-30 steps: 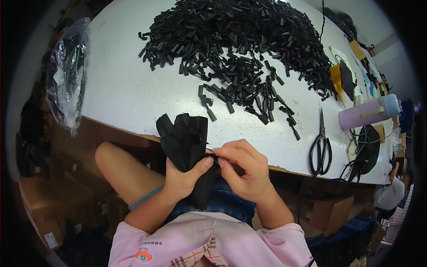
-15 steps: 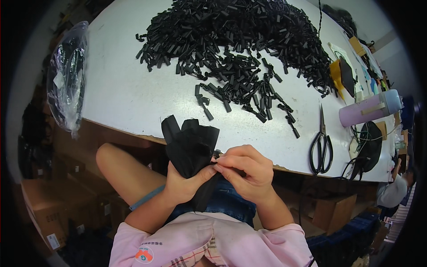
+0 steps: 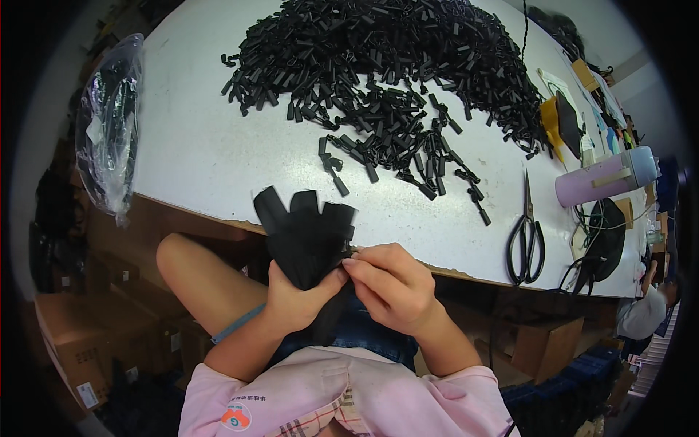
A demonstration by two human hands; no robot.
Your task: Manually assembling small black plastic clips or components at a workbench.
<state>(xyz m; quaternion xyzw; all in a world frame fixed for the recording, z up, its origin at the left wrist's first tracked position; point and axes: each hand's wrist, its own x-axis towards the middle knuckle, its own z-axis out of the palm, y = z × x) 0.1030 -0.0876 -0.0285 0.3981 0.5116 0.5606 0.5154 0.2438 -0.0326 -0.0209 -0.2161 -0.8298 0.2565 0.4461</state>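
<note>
Left hand (image 3: 295, 302) clasps a black fabric bundle (image 3: 309, 237); right hand (image 3: 397, 285) pinches a small dark piece (image 3: 348, 252) at its right edge; black pieces (image 3: 393, 58) heap far on the bench (image 3: 211, 160).

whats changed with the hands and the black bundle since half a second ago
The black strip bundle has swung a little left at its fanned top, and the right hand has shifted slightly left with it. Nothing was clearly grabbed or let go. Unchanged: the left hand grips the bundle; the black pile, scissors and bottle stay put.
</note>
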